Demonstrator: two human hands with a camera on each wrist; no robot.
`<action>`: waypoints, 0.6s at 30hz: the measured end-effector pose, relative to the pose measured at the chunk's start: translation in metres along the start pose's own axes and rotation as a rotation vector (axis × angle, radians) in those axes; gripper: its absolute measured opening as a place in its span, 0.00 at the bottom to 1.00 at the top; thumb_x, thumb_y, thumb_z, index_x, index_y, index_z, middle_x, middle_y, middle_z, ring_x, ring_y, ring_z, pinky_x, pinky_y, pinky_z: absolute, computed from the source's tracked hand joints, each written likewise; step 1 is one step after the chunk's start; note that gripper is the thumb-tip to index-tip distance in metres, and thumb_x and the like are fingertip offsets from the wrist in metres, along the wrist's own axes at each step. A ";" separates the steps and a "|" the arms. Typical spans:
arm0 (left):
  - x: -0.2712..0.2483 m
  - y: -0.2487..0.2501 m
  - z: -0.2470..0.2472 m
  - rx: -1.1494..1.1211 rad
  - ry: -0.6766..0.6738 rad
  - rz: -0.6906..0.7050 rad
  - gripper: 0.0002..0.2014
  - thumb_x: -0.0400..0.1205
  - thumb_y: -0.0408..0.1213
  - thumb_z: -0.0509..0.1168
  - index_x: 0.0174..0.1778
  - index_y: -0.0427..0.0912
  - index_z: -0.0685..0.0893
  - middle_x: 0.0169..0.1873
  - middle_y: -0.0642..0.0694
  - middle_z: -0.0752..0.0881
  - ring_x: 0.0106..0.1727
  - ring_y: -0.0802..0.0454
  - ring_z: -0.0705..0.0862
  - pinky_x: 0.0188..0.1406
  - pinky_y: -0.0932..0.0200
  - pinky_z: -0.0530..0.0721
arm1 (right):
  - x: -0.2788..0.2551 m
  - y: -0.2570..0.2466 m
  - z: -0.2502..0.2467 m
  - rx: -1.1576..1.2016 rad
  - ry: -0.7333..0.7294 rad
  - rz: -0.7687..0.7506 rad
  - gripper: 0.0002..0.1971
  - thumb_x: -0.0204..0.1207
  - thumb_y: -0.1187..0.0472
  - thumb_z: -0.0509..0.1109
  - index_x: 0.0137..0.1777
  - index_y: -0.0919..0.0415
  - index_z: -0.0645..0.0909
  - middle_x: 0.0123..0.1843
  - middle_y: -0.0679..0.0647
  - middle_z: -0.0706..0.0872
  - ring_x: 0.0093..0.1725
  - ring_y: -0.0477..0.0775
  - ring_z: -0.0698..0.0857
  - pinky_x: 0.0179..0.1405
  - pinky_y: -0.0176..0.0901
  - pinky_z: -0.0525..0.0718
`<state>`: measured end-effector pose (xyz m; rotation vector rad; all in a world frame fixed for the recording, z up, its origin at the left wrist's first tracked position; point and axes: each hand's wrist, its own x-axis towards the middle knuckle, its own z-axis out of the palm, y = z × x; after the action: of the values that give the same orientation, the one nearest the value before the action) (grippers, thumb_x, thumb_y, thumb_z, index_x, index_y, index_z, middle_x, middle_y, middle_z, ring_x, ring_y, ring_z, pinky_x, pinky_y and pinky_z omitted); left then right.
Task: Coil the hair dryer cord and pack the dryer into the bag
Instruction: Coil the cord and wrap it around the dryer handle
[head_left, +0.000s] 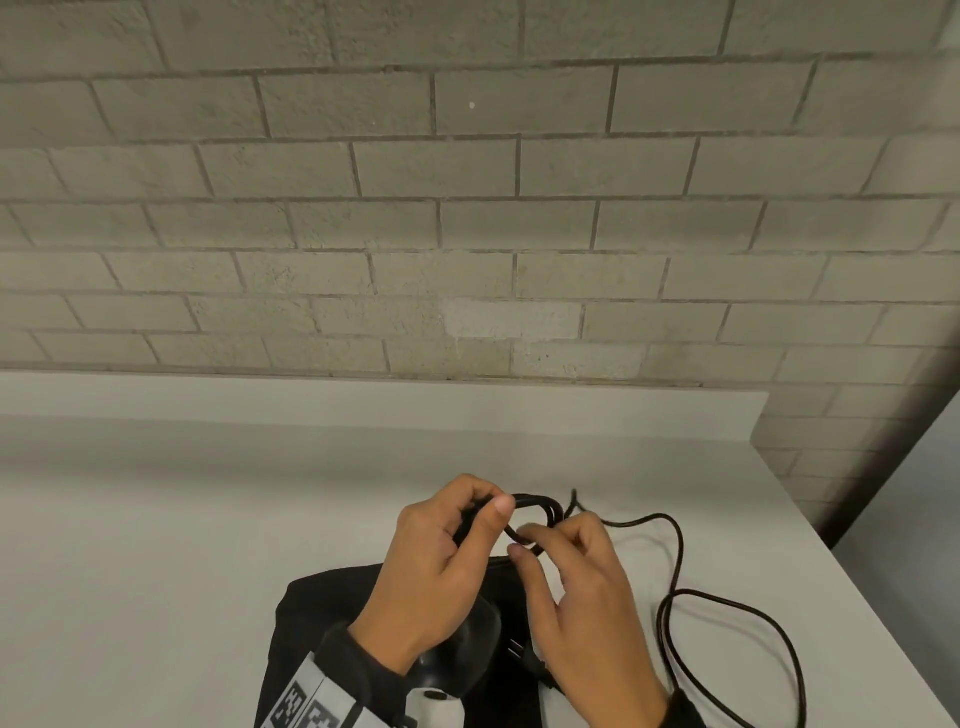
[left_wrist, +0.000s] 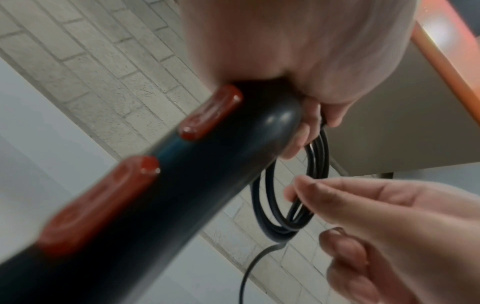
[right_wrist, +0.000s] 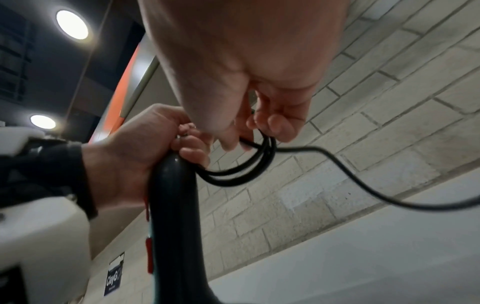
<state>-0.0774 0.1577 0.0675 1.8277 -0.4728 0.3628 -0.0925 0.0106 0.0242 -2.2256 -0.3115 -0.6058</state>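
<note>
Coiling the cord, bag not yet packed

The bench (head_left: 156, 519) is carrying the bag (head_left: 311, 613), lying flat and unfilled under my wrists; my left hand (head_left: 441, 561) is gripping the dryer (left_wrist: 182, 185) handle and a few finished loops, my right hand (head_left: 582, 582) is pinching the next loop, and much cord (head_left: 727, 623) is trailing loose on the bench.

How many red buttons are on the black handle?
2. One red button sits near the end of the dryer handle, close to the left hand. The other red button is further down the handle. Others may be hidden.
</note>
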 end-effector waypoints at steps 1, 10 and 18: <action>0.001 -0.001 0.000 0.016 0.015 0.005 0.08 0.84 0.49 0.62 0.44 0.52 0.83 0.25 0.64 0.80 0.24 0.64 0.77 0.27 0.73 0.72 | 0.001 -0.005 -0.002 0.010 -0.026 0.035 0.08 0.78 0.49 0.68 0.52 0.48 0.85 0.46 0.38 0.72 0.51 0.32 0.75 0.45 0.21 0.74; 0.003 -0.003 0.001 0.072 0.158 -0.009 0.09 0.80 0.50 0.65 0.45 0.50 0.84 0.33 0.51 0.85 0.30 0.55 0.81 0.31 0.68 0.79 | 0.001 -0.030 -0.046 0.437 -0.282 0.264 0.12 0.67 0.46 0.77 0.32 0.53 0.83 0.56 0.37 0.83 0.62 0.36 0.79 0.57 0.29 0.71; 0.010 -0.005 0.003 0.062 0.171 -0.038 0.08 0.80 0.49 0.65 0.44 0.49 0.83 0.29 0.54 0.82 0.26 0.62 0.77 0.29 0.70 0.76 | -0.013 -0.006 -0.056 0.957 -0.373 0.499 0.22 0.56 0.49 0.87 0.29 0.55 0.74 0.24 0.53 0.68 0.22 0.52 0.69 0.25 0.40 0.74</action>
<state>-0.0665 0.1552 0.0675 1.8446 -0.3112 0.5077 -0.1248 -0.0280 0.0535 -1.3700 -0.1616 0.2243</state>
